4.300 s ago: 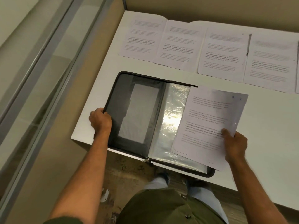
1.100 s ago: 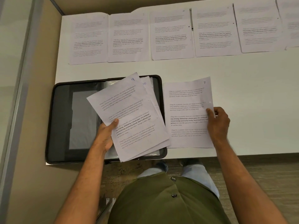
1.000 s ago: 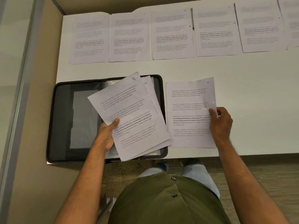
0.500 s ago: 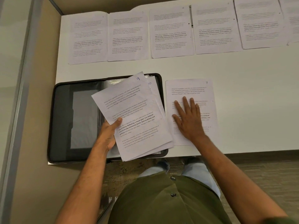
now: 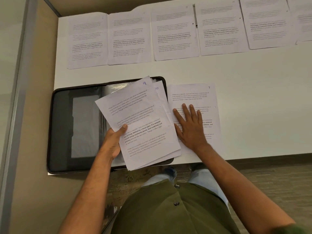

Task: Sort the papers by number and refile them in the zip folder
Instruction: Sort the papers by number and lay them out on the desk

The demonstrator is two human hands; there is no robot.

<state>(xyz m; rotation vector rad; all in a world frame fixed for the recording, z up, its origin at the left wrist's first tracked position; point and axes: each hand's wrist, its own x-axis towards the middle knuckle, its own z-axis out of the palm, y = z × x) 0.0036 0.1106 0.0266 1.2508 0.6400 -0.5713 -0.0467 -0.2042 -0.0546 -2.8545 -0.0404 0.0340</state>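
White bench: a sheaf of papers is gripped by the left hand above the zip folder; sheet 7 is pressed under the right hand, fingers straight.

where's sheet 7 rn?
Head view: sheet 7 lies flat on the table, just right of the open zip folder, under the flat right hand.

An office, by its look. A plain white desk stands against a beige partition, with grey carpet below the desk's near edge.
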